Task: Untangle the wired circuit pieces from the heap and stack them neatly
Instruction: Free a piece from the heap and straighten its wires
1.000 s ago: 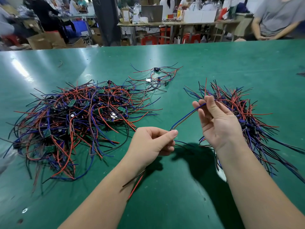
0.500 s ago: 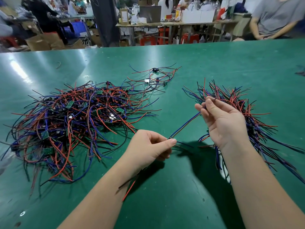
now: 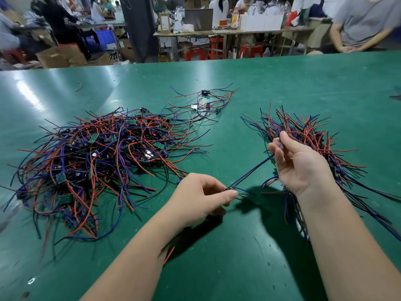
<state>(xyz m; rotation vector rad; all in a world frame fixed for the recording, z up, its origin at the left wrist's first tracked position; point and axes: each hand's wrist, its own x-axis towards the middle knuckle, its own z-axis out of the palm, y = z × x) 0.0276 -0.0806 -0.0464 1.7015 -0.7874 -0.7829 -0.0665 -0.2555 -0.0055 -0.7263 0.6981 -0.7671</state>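
Observation:
A big tangled heap of red, blue and black wires with small green circuit boards lies on the left of the green table. On the right sits a sorted bundle with its wires fanned out. Between my hands stretches one wired circuit piece. My left hand pinches its small board end, with red and black wires trailing under my forearm. My right hand holds the blue wire's far end, raised in front of the sorted bundle.
A small loose cluster of wired pieces lies further back in the middle. A person in a grey shirt sits at the table's far right edge. Benches, boxes and other people fill the room behind.
My right hand has shifted slightly right and back toward the sorted bundle, pulling the blue wire straighter. My left hand keeps its pinch and has barely moved.

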